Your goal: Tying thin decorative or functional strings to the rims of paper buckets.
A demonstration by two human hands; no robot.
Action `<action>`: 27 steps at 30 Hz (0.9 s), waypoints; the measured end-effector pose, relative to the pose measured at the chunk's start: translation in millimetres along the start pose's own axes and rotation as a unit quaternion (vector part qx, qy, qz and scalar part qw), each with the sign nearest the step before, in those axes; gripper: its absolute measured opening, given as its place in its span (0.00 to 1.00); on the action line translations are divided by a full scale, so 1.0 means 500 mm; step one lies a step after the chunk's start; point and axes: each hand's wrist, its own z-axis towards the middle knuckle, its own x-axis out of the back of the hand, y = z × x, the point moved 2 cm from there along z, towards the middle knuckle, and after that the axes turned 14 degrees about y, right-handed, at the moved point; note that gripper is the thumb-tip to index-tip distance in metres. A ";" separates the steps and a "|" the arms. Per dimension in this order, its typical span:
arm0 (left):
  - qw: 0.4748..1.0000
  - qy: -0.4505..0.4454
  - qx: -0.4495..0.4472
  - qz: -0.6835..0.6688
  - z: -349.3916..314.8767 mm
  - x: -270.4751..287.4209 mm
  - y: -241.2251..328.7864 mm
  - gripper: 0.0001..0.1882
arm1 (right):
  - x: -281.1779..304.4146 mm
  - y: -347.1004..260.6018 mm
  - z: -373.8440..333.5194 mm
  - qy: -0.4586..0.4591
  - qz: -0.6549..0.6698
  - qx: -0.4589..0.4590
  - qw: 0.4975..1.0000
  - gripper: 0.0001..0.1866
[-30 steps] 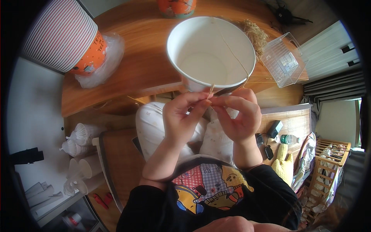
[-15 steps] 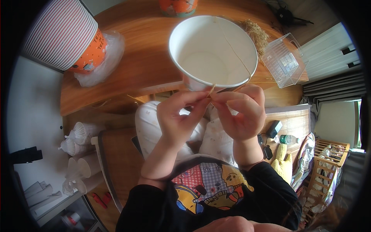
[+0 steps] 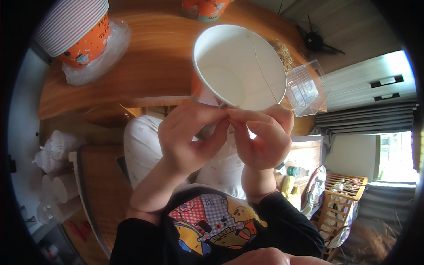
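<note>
A large paper bucket, white inside and orange outside, leans toward me at the near edge of the table, its mouth facing me. A thin string runs across its opening from the far rim to the near right rim. At the near rim my left hand pinches with thumb and forefinger. My right hand meets it there, fingertips pressed together on the string's end. The fingers hide most of what lies between them. Both hands are above my lap.
On the wooden table stand a stack of orange buckets in a plastic bag and another orange bucket. Right of my bucket lie a bundle of twine and a clear plastic box. Wrapped white cups sit at left.
My view has turned, so most surroundings sit further left. The bucket appears more tilted. My hands remain pinched together at its near rim, and the bit of string above the fingertips shows less.
</note>
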 end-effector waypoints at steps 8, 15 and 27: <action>0.999 -0.014 0.019 -0.031 -0.002 -0.002 -0.005 0.11 | -0.001 -0.002 0.005 0.011 0.005 -0.004 1.000 0.18; 0.998 -0.015 0.048 -0.040 -0.003 -0.004 -0.008 0.09 | 0.009 0.009 -0.015 0.019 0.000 -0.015 1.000 0.18; 0.997 -0.016 0.064 -0.033 -0.004 0.001 -0.007 0.08 | -0.004 0.000 -0.003 0.008 -0.030 -0.024 0.999 0.18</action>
